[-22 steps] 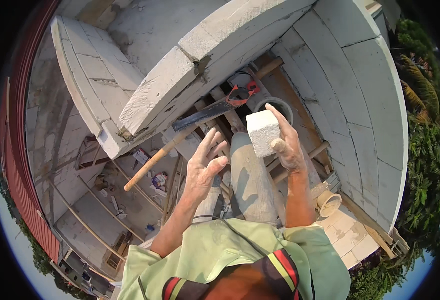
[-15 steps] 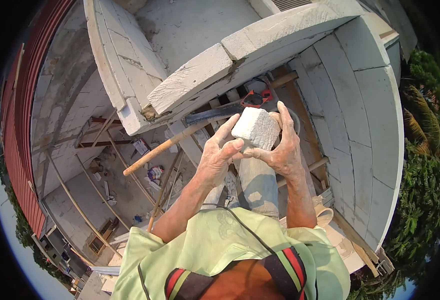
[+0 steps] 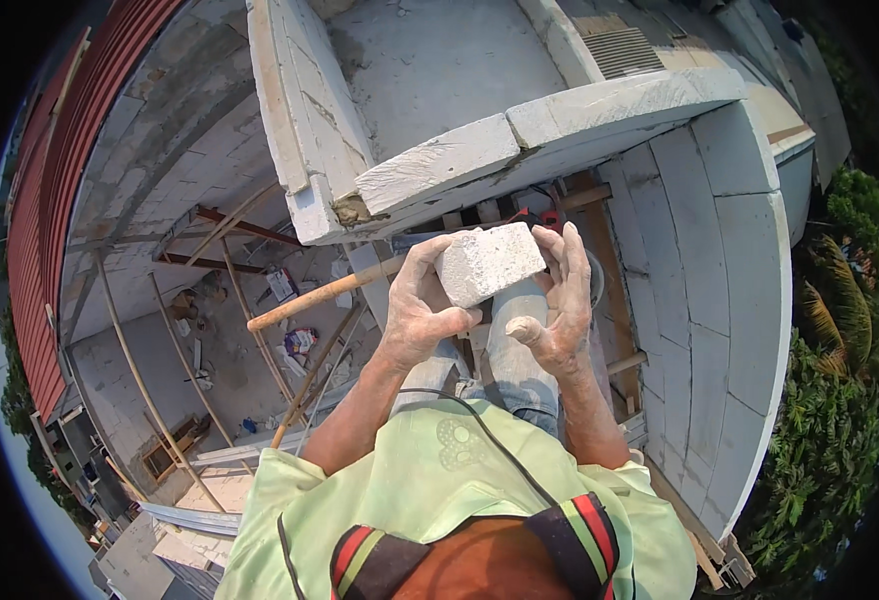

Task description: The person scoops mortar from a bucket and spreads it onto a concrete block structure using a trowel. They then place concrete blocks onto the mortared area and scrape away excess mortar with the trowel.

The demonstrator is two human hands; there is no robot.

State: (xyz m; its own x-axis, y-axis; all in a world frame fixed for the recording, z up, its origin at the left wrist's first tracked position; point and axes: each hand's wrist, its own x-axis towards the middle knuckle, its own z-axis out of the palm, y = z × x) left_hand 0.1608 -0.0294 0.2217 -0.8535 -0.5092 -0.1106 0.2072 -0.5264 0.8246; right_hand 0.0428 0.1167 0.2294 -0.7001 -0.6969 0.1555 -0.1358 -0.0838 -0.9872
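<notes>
A small rough piece of white aerated concrete block (image 3: 490, 264) is held up in front of my knees. My left hand (image 3: 418, 300) grips its left end, with the thumb below and the fingers behind. At its right end my right hand (image 3: 564, 312) has its fingers raised and spread and its thumb apart. Those fingertips are close to the block; whether they touch it I cannot tell. Pale dust coats both hands. Beyond the block, part of a red tool handle (image 3: 550, 217) shows, mostly hidden.
A curved-looking block wall (image 3: 440, 168) runs across ahead, joining a taller block wall (image 3: 750, 260) at the right. A round wooden pole (image 3: 325, 291) juts out at the left. Far below, the lower floor (image 3: 250, 345) holds poles and scattered debris.
The block has been turned, so another face and its longer side now show. My right hand has loosened from it, fingers and thumb spreading. The view has shifted slightly.
</notes>
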